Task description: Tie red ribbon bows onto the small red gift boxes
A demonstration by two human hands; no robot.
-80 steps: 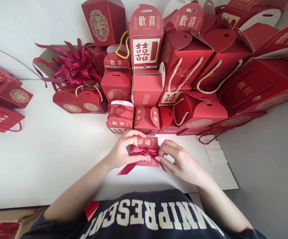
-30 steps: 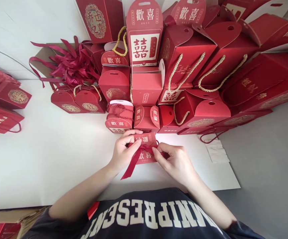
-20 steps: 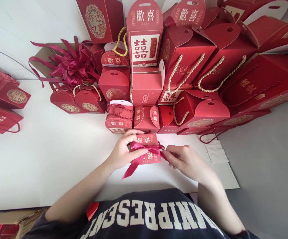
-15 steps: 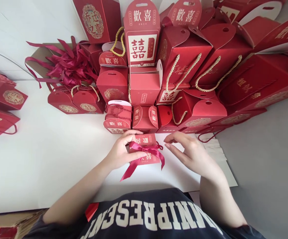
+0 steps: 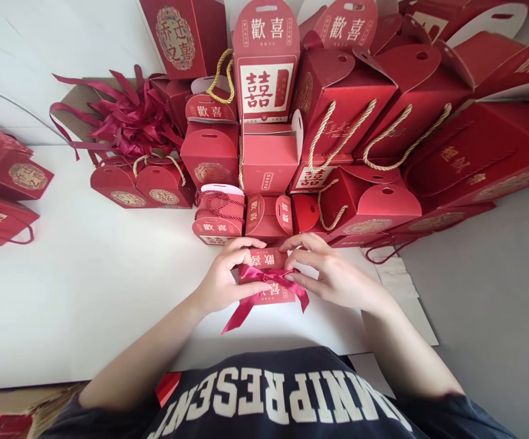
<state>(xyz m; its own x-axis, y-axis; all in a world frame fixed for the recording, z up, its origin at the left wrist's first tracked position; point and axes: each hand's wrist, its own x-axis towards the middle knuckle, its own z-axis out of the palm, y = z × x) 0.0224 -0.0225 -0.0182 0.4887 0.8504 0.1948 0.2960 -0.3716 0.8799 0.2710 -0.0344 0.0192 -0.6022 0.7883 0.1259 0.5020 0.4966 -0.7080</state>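
A small red gift box point(image 5: 270, 258) with pale characters on its top lies on the white table in front of me. Across it runs a crimson ribbon point(image 5: 241, 310) tied in a bow, its tails hanging down to both sides. My left hand point(image 5: 222, 275) grips the box's left side, the thumb pressing on the top by the knot and the fingers along the far edge. At the right side, my right hand point(image 5: 326, 273) is curled, its thumb and fingers closed at the right loop of the bow, with the index finger by the box's far corner.
Several red gift boxes point(image 5: 271, 164), some with rope handles, stand stacked behind the hands. A heap of crimson ribbons point(image 5: 131, 122) spills from an open container at the back left. More red boxes point(image 5: 24, 177) sit at the far left. A grey wall point(image 5: 488, 292) bounds the right side.
My right hand has moved left, from beside the box onto the bow's right loop. My left hand keeps its hold on the box. The view has shifted slightly.
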